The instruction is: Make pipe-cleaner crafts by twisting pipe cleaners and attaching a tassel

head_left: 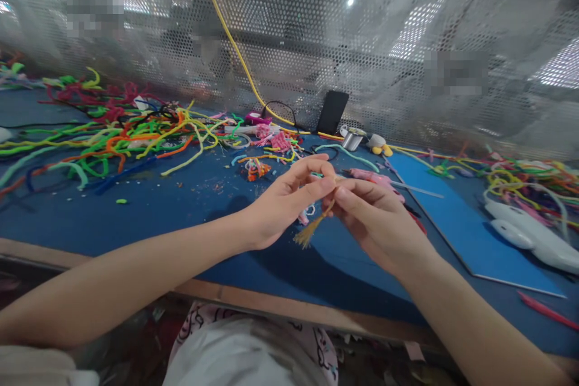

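My left hand [296, 196] and my right hand [373, 217] meet above the blue table, fingertips pinched close together. Between them hangs a golden-yellow tassel [311, 231], its frayed threads pointing down and left. Both thumbs and forefingers close on its upper end, which the fingers mostly hide. Below the hands lies a small white and pink beaded-looking piece [307, 213], partly covered. Just behind my right hand rests a pink glue gun [371, 176] with a clear glue stick [418, 189] sticking out to the right.
Colourful pipe cleaners [149, 139] are heaped at left, with more [515, 187] at right. A black phone [333, 112] leans on the perforated metal screen [280, 24]. A silver tin [354, 139] stands nearby. A blue board [461, 223] and a white glue gun-like tool [538, 238] lie at right.
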Tool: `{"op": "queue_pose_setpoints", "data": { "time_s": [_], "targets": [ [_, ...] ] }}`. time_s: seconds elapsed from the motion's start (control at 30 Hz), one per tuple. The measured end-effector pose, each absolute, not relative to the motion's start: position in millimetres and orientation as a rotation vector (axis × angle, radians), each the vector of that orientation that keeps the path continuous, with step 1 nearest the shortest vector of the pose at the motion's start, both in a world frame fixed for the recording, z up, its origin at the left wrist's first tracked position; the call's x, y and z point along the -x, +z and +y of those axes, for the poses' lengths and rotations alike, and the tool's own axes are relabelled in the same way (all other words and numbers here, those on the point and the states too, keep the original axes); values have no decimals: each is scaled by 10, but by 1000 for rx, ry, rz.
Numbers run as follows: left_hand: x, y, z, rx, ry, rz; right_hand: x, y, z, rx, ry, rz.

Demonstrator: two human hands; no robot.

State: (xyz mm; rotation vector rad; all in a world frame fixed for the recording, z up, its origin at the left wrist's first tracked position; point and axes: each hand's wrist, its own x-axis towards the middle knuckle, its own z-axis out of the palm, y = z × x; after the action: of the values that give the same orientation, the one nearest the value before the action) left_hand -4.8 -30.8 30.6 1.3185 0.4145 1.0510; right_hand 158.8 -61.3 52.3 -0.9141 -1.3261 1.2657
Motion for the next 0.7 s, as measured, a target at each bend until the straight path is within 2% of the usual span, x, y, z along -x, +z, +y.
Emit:
{"op": "queue_pose_setpoints", "data": {
  "time_s": [0.2,0.4,0.53,0.63,0.7],
  "targets": [
    [52,285,-249,-1427,1141,460,-1559,567,-654,927,1306,-1360],
    [69,308,-224,-1661,1276,520,-1618,593,-683,1012,962,-1491],
    [140,395,-122,-1733,1313,579,-1598,666,-763,1098,596,-1621],
    [320,552,76,-1911,1134,670,-1604,712,-789,1136,321,-1708],
    [465,619,216,-2175,763,770,-1635,729,-769,1143,199,-1787]
  ]
}}
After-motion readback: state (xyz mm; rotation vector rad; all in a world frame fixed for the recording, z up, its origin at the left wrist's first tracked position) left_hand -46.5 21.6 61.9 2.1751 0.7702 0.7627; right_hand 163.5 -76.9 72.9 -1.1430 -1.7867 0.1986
